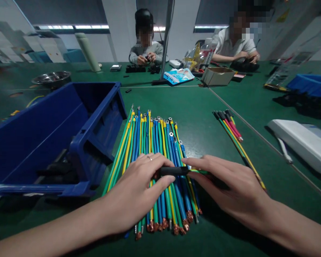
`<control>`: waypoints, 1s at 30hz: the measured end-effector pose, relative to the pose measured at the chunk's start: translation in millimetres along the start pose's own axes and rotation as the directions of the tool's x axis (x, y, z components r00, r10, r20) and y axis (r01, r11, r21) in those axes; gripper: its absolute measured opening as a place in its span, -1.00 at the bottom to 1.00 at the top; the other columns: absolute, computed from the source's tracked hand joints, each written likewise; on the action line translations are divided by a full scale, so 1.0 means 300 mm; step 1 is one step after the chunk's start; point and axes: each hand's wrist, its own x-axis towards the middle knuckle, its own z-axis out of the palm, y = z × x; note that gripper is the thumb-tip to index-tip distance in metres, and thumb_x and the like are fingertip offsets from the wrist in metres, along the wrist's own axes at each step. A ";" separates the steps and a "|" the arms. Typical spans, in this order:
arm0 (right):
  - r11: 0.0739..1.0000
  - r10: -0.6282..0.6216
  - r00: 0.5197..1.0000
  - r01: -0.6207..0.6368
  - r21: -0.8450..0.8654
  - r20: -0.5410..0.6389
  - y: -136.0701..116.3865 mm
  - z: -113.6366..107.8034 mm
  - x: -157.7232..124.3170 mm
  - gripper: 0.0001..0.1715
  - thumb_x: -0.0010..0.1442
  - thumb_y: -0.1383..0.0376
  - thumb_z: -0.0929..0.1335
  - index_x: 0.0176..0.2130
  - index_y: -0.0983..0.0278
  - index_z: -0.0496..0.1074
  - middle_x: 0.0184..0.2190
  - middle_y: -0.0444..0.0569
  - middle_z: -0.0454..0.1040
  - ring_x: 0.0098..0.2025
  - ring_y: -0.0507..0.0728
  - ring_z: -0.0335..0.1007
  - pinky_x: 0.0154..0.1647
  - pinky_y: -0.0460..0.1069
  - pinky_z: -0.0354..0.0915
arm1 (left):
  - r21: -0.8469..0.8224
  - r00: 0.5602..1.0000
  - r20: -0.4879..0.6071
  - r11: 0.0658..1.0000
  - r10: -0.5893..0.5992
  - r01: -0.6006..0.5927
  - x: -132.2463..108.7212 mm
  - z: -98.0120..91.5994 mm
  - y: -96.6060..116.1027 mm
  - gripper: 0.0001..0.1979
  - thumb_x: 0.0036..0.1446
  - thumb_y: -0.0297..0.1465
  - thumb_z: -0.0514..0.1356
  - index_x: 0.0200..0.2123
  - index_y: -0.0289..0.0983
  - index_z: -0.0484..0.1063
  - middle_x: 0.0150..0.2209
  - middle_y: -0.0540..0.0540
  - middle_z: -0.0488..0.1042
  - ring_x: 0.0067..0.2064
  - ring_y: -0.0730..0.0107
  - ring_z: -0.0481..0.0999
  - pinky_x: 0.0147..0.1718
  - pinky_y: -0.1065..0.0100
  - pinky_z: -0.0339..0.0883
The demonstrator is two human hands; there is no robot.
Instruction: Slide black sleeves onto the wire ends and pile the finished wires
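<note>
My left hand (147, 185) is closed on a short black sleeve (174, 171), pinched between thumb and fingers. In my right hand (227, 178) is a green-and-yellow wire (199, 171), held by the fingertips, its end meeting the sleeve's right end. Both hands are above a row of cut cables (163, 139) in blue, green and yellow, laid side by side. Ring terminals show at many of their far ends and bare copper strands at many near ends. To the right lie several wires with black ends (228, 123), some red, one long and green-and-yellow passing behind my right hand.
On the left stands a blue bin (96, 139) with black pieces inside. A metal bowl (52, 76), a green bottle (87, 51), a blue packet (178, 75) and a cardboard box (218, 76) stand farther back. A white device (302, 144) is at right. Two people sit opposite.
</note>
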 end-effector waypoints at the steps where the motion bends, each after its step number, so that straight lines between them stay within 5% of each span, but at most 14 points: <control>1: 1.000 0.007 1.000 -0.007 0.014 0.002 -0.003 0.001 0.000 -0.70 0.31 0.43 0.28 0.04 0.31 0.37 -0.43 -0.09 0.46 -0.45 0.01 0.37 -0.45 -0.10 0.26 | -0.001 1.000 0.005 1.000 0.006 -0.006 0.001 0.000 -0.001 -0.93 0.34 -0.38 0.13 -0.21 -0.20 0.41 -0.17 -0.01 0.46 -0.08 0.22 0.39 -0.08 0.20 0.19; 10: 0.999 -0.021 0.999 0.020 -0.039 -0.040 -0.013 -0.004 0.005 -0.84 0.30 0.40 0.32 -0.10 0.32 0.45 -0.47 -0.12 0.43 -0.52 -0.02 0.32 -0.52 -0.11 0.21 | 0.061 0.997 0.055 0.996 0.055 -0.059 -0.012 -0.009 0.008 -0.78 0.36 -0.29 0.09 -0.35 -0.22 0.37 -0.32 0.03 0.40 -0.19 0.26 0.35 -0.18 0.25 0.16; 18: 0.998 0.038 0.999 -0.036 0.059 -0.039 -0.003 -0.026 -0.002 -0.85 0.25 0.44 0.34 -0.14 0.36 0.46 -0.42 -0.06 0.47 -0.46 -0.01 0.36 -0.46 -0.10 0.27 | -0.259 0.998 -0.032 0.965 -0.051 0.041 -0.012 -0.028 0.010 -0.81 0.34 -0.33 0.05 -0.29 -0.22 0.41 -0.40 0.06 0.46 -0.32 0.39 0.47 -0.31 0.37 0.27; 30: 0.996 0.026 0.998 -0.031 0.085 0.052 0.005 -0.015 -0.006 -0.86 0.28 0.40 0.33 -0.12 0.33 0.43 -0.37 -0.07 0.43 -0.36 0.02 0.33 -0.39 -0.08 0.23 | -0.096 0.995 -0.007 0.990 -0.103 0.102 -0.008 -0.028 0.024 -0.75 0.28 -0.30 0.05 -0.42 -0.24 0.37 -0.45 0.04 0.43 -0.36 0.34 0.40 -0.36 0.33 0.17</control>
